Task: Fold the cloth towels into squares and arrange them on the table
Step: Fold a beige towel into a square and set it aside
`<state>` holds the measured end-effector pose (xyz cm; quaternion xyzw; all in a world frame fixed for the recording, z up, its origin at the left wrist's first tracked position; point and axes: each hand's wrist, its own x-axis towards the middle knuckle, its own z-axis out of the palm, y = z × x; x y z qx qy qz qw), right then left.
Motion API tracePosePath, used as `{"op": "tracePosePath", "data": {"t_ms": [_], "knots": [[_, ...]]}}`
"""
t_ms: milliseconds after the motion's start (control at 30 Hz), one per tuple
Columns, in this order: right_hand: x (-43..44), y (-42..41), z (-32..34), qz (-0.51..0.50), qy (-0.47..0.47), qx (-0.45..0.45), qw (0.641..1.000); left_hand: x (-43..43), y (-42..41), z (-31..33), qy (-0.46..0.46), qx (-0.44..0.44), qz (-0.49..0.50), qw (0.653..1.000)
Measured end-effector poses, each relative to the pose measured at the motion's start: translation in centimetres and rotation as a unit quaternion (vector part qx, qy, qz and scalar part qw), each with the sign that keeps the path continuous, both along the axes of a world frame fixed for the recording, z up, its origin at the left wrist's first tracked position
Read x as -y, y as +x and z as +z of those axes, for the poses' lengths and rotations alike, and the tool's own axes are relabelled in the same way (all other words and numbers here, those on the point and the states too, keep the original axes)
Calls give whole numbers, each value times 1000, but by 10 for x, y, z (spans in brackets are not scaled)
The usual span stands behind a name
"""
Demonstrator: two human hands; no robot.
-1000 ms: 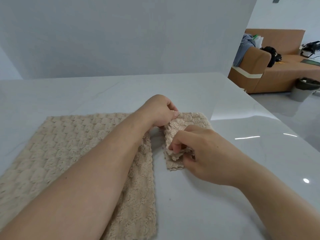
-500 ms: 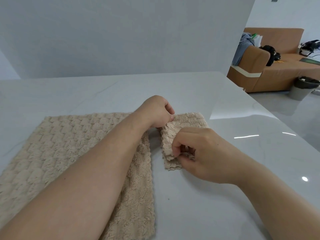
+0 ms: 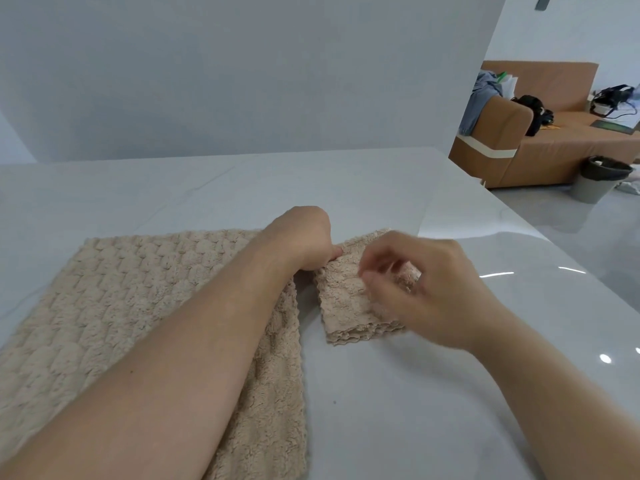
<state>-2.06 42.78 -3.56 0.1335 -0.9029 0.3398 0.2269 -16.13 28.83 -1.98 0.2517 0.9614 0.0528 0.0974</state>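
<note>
A small beige folded towel (image 3: 346, 303) lies flat on the white table (image 3: 398, 410), its layered edges facing me. My left hand (image 3: 304, 237) is curled at the towel's far left corner, with the thumb pinching that edge. Over the towel's right half hovers my right hand (image 3: 429, 292); its fingers are blurred, loosely spread, and hold nothing. A larger beige towel (image 3: 121, 299) with a bumpy weave lies spread out to the left, and my left forearm crosses over it.
A grey wall stands behind the table. The table's right edge runs diagonally from the far right towards me. Beyond it are a brown sofa (image 3: 561, 147) with bags and clothes and a grey bin (image 3: 599, 178) on the floor.
My right hand has let go of the folded towel's layers and lifted its fingers. The towel now lies flatter. My left hand stays at the far left corner.
</note>
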Motion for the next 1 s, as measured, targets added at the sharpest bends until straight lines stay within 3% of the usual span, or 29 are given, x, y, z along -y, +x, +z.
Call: {"op": "tracePosePath", "data": {"t_ms": [67, 133, 233, 367, 600, 733, 1000], "knots": [[-14, -10, -5, -113, 14, -17, 993, -1, 2, 2, -22, 14, -8, 1000], [-31, -19, -13, -201, 19, 28, 979, -1, 3, 3, -10, 19, -9, 1000], [-51, -27, -25, -236, -9, 118, 964, 1, 3, 9, 67, 36, -26, 997], [-52, -30, -25, -183, -119, 200, 955, 1, 9, 19, 206, 47, -65, 975], [-58, -21, -14, -68, -331, 170, 926, 8, 17, 38, 326, 105, -86, 936], [-57, -16, -8, 14, -320, 156, 934, 10, 17, 43, 395, 80, -66, 913], [-49, -13, -2, 18, -261, 140, 955, 7, 10, 41, 491, 38, -19, 870]]}}
